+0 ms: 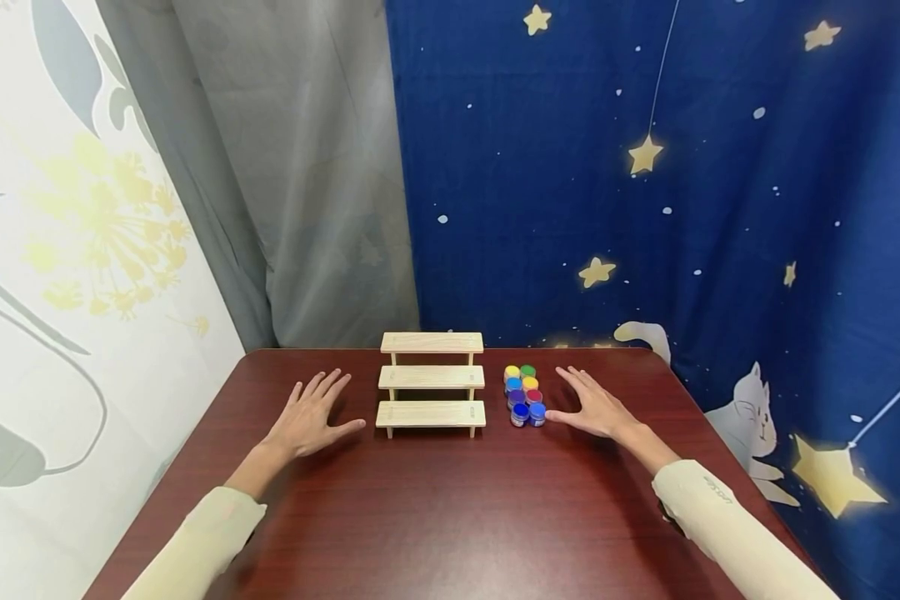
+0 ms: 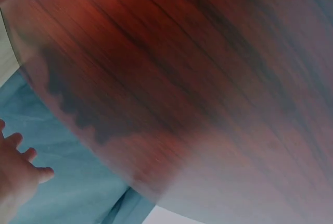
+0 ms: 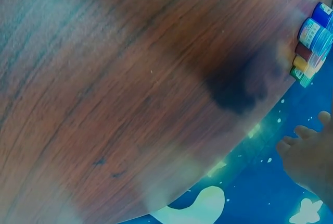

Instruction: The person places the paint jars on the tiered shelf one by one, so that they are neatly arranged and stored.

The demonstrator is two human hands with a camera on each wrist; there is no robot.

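My left hand (image 1: 309, 419) is spread over the table to the left of a three-step wooden stand (image 1: 431, 377), holding nothing. On the other side, my right hand (image 1: 595, 407) is spread too, its thumb close to a light-blue paint jar (image 1: 536, 415); whether they touch I cannot tell. Several small paint jars stand in two columns just right of the stand, among them a dark-blue jar (image 1: 520, 415), a red jar (image 1: 533, 398) and a green jar (image 1: 527, 372). The left wrist view shows the fingers of the left hand (image 2: 21, 166); the right hand (image 3: 307, 153) appears near some jars in the right wrist view.
The dark red wooden table (image 1: 420, 517) has rounded far corners. Behind it hang a grey curtain (image 1: 330, 167) and a blue curtain (image 1: 525, 167) with stars. A white patterned curtain (image 1: 82, 292) runs along the left side.
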